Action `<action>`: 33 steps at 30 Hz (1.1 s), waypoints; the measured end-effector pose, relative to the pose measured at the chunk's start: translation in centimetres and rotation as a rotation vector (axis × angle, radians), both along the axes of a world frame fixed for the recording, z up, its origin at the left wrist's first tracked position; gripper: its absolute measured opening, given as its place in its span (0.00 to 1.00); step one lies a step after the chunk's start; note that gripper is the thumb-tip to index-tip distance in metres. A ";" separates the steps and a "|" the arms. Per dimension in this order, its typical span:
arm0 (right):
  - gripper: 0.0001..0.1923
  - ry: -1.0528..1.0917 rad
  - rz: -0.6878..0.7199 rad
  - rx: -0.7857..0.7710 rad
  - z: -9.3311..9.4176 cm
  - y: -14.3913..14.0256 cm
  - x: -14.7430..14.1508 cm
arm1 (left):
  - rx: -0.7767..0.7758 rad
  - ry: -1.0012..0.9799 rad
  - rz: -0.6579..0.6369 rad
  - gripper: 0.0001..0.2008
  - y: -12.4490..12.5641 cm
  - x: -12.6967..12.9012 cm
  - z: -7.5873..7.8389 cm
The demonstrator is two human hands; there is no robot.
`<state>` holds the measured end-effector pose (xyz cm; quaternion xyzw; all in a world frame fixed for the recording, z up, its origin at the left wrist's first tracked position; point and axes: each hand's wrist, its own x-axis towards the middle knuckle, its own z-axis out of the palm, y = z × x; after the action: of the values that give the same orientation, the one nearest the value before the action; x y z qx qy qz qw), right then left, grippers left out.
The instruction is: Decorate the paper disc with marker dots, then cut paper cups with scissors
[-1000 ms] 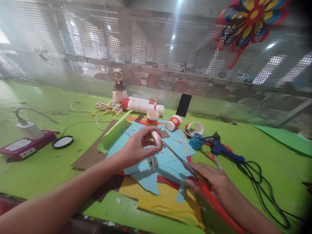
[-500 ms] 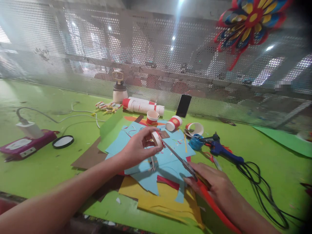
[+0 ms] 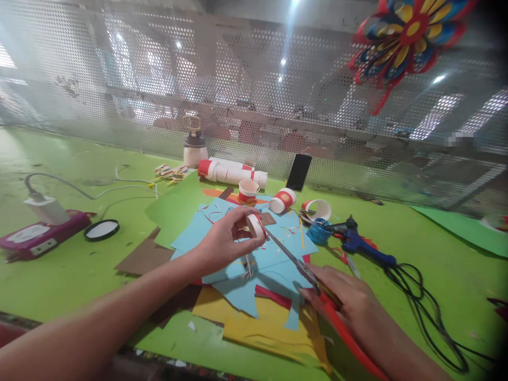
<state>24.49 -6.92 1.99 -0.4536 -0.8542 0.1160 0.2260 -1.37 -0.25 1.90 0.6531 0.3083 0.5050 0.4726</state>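
Observation:
Between the thumb and fingers of my left hand (image 3: pixel 226 235) is a cut-down paper cup piece (image 3: pixel 255 226), white with a red edge, held above the blue paper. My right hand (image 3: pixel 349 296) is closed around red-handled scissors (image 3: pixel 304 270). Their blades point up and left, with the tips at the cup piece's right edge; whether they touch it I cannot tell. Beneath both hands lie light blue paper sheets (image 3: pixel 234 288) with thin scraps on them, and yellow paper (image 3: pixel 273 338) sits nearer to me.
Behind the papers are red-and-white paper cups (image 3: pixel 248 192), a long cup roll (image 3: pixel 234 173), a phone (image 3: pixel 299 172) and a spray bottle (image 3: pixel 195 148). To the right lies a blue glue gun (image 3: pixel 367 248) with a looped black cord. A purple power strip (image 3: pixel 45 238) stands at left.
Both hands, the cup piece and the scissors stay in almost the same place. The view has shifted very slightly.

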 end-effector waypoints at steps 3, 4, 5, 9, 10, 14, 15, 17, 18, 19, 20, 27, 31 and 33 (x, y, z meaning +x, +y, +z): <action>0.15 -0.011 0.015 0.010 0.0 0.0 0.0 | -0.014 0.022 0.017 0.23 0.0 0.0 0.1; 0.15 -0.013 0.025 0.018 0.0 0.0 0.0 | -0.021 0.030 0.021 0.22 -0.1 0.0 0.1; 0.15 -0.015 0.034 0.026 0.0 0.0 0.1 | -0.029 0.036 0.023 0.22 0.0 0.0 0.1; 0.15 -0.018 0.023 0.037 0.1 0.1 0.0 | -0.031 0.058 0.033 0.22 0.0 0.0 0.0; 0.15 -0.015 0.021 0.034 0.2 0.1 0.0 | -0.025 0.069 0.040 0.22 0.1 0.0 -0.1; 0.15 0.013 0.023 0.010 0.2 0.3 0.0 | 0.048 0.128 0.086 0.21 0.0 -0.1 -0.1; 0.15 0.020 0.025 0.008 0.1 0.4 0.0 | 0.077 0.147 0.103 0.21 0.0 -0.1 0.0; 0.14 0.029 0.039 0.004 -0.1 0.6 0.1 | 0.134 0.192 0.137 0.21 -0.1 -0.2 0.1; 0.14 0.033 0.051 0.000 -0.2 0.7 0.2 | 0.154 0.212 0.151 0.21 -0.1 -0.2 0.2; 0.14 0.040 0.058 -0.001 -0.2 0.7 0.2 | 0.167 0.226 0.160 0.21 -0.1 -0.2 0.3; 0.14 0.047 0.059 -0.003 -0.2 0.7 0.2 | 0.174 0.231 0.165 0.21 -0.2 -0.2 0.3; 0.15 0.043 0.030 -0.036 0.2 0.5 0.0 | 0.134 0.199 0.139 0.20 -0.1 -0.1 0.1; 0.15 0.056 0.030 -0.031 0.0 0.6 0.0 | 0.135 0.208 0.147 0.21 0.0 -0.1 -0.1; 0.15 0.056 0.025 -0.020 -0.2 0.6 0.1 | 0.149 0.215 0.162 0.21 0.0 -0.1 -0.1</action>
<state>24.55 -6.37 1.83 -0.4416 -0.8520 0.1401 0.2436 -1.51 -0.28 1.82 0.7098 0.3705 0.4899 0.3449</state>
